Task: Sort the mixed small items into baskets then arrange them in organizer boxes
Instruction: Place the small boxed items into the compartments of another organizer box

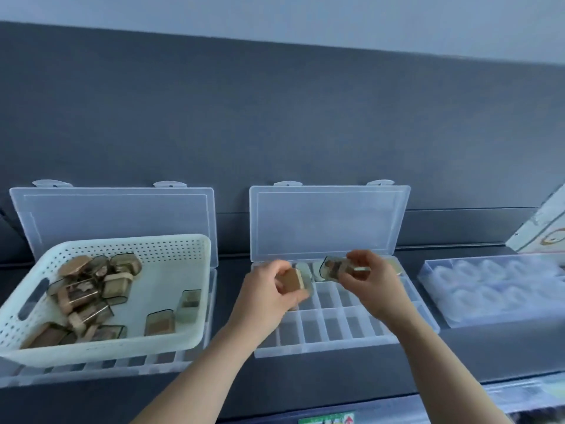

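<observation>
Two hands, nearest: left hand (266, 293), fingers curled round one tan case (292, 281); right hand (379, 289), fingers pinching one clear-lidded case (334, 267). Both are held over the middle organizer box (336, 341), apparently to seat each case in its own cell. One white basket (171, 301), roughly a dozen cases left, sits on the left box (116, 215), keeping stock within reach. Boxes: three, two with lids propped back for access and the right box (489, 289) seemingly shut and full.

Reaching forward with both bare forearms. Gripping a tan case (293, 283) in the curled left hand (266, 290); pinching a clear-lidded case (334, 267) in the right hand (374, 284).
</observation>
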The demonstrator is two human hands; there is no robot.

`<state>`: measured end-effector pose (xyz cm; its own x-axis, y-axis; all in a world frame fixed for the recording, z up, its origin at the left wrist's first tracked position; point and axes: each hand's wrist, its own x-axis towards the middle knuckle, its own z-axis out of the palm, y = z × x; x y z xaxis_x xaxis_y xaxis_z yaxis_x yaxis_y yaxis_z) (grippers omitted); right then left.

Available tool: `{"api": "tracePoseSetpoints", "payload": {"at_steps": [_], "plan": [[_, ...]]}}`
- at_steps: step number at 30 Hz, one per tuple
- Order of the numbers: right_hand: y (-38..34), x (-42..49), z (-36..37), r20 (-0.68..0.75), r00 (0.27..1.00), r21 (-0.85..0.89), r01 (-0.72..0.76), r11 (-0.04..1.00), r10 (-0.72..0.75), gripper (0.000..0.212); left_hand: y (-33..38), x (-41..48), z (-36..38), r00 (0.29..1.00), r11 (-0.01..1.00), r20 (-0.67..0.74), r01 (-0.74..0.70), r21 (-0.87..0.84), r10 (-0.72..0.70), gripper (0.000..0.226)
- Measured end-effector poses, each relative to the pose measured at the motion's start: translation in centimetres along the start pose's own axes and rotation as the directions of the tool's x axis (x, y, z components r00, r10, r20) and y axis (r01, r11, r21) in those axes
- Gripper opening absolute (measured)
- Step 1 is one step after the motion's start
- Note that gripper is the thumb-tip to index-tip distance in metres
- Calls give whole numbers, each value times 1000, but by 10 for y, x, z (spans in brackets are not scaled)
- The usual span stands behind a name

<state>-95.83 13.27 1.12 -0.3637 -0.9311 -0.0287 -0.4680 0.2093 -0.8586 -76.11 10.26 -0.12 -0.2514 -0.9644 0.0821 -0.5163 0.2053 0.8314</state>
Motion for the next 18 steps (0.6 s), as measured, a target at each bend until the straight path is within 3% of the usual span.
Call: {"api": "tracePoseSetpoints", "payload": {"at_steps": [8,13,18], "plan": [[37,15,-22,31,998,-55,62,997,-60,28,-13,27,60,994,879,111,-57,473,5,54],[51,23,-18,98,992,-126,93,988,-81,34,-19,27,66,993,842,115,-55,537,-8,54],[55,28,-8,191,970,-275,197,941,-148,27,-20,25,68,992,825,128,-76,560,5,60]]}}
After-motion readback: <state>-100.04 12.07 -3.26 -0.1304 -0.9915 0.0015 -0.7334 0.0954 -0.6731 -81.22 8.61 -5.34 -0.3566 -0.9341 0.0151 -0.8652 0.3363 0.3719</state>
